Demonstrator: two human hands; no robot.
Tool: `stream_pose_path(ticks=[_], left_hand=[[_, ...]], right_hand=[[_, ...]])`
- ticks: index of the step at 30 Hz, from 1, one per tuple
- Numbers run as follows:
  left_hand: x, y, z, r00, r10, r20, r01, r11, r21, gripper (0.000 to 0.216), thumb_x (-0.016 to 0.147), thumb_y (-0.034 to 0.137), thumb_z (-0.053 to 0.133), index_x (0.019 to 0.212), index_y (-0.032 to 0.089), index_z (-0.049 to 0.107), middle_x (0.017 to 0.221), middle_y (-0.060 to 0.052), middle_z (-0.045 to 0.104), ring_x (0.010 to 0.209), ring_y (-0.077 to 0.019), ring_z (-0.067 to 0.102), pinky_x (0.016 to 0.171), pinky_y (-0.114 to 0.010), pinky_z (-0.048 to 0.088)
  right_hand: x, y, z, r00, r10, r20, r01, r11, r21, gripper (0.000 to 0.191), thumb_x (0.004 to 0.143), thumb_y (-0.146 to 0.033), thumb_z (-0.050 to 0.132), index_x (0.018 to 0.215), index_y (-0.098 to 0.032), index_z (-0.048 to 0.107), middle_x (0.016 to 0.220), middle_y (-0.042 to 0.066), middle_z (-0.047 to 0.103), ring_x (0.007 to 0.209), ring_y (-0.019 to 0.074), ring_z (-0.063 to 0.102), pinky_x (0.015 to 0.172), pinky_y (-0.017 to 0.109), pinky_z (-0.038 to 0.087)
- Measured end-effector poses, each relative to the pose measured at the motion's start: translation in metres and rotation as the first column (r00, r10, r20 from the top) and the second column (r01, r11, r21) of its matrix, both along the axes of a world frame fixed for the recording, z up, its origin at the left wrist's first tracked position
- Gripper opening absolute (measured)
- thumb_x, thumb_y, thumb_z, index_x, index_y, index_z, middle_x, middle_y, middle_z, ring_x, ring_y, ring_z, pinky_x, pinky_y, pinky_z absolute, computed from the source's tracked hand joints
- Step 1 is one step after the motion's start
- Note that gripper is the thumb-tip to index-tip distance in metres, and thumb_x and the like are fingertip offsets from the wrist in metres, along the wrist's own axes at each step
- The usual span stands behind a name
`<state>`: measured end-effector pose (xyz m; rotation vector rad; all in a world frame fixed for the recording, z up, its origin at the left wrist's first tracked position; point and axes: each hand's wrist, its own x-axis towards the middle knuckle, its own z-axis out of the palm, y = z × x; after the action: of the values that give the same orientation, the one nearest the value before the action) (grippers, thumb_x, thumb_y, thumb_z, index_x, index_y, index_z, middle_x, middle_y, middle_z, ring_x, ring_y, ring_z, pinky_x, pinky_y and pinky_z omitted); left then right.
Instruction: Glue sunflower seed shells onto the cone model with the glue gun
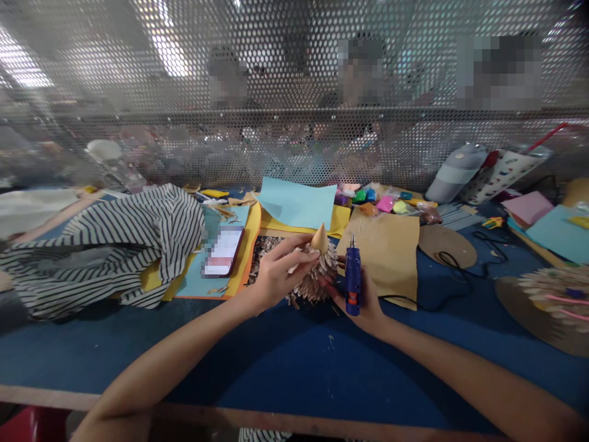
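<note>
A pointed cone [321, 238] stands near the table's middle, its tan tip bare and its lower part covered with overlapping pale, shell-like flakes [316, 279]. My left hand [281, 270] is at the cone's left side, with fingers and thumb closed against its upper part just below the tip. In my right hand [363, 301] is a blue glue gun [353, 279], nozzle upward, just right of the cone. Fingers of that hand also reach toward the cone's lower right side. Loose flakes [267, 245] lie behind my left hand.
Left are a striped cloth [115, 239], a phone [224, 250] and coloured paper [197, 282]. Behind are blue paper [299, 202] and bagged coloured clay [385, 203]. A black cord [453, 279], cardboard disc [446, 245], bottle [455, 175] and another flake-covered piece [556, 291] lie right. A perforated metal screen [285, 147] rises behind.
</note>
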<state>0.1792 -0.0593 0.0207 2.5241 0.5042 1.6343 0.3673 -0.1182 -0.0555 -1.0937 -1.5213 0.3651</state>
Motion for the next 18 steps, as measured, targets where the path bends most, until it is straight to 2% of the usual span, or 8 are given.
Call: stream_pose_path(ticks=[6,12,18], left_hand=[[-0.0005,0.0007,-0.0017,1.000,0.002,-0.004,-0.002,1.000,-0.012,0.009,0.090,0.013,0.062,0.097,0.018,0.065,0.111,-0.010,0.068,0.104,-0.0165,0.068,0.082,-0.030,0.060],[0.0000,0.0005,-0.0016,1.000,0.000,0.002,0.000,1.000,-0.008,0.012,0.089,0.012,0.063,0.100,0.017,0.065,0.111,-0.011,0.067,0.104,-0.0172,0.068,0.084,-0.030,0.060],[-0.0001,0.0002,0.0010,1.000,-0.002,-0.010,0.002,1.000,0.000,0.012,0.090,0.013,0.062,0.100,0.018,0.065,0.111,-0.010,0.067,0.103,-0.0165,0.067,0.084,-0.029,0.060]], right_hand=[[0.0004,0.0005,-0.0013,1.000,-0.022,0.006,0.023,1.000,-0.008,0.042,0.079,-0.034,0.073,0.113,-0.025,0.049,0.098,0.006,0.064,0.088,0.0228,0.067,0.078,0.041,0.061],[0.0003,-0.0004,0.0003,1.000,-0.028,0.009,0.028,1.000,-0.014,0.042,0.079,-0.034,0.072,0.114,-0.029,0.049,0.100,0.004,0.064,0.089,0.0242,0.068,0.078,0.043,0.061],[0.0005,-0.0004,0.0016,0.999,-0.026,0.027,0.026,1.000,0.004,0.040,0.081,-0.034,0.071,0.112,-0.026,0.048,0.096,0.005,0.064,0.085,0.0219,0.068,0.074,0.041,0.062]])
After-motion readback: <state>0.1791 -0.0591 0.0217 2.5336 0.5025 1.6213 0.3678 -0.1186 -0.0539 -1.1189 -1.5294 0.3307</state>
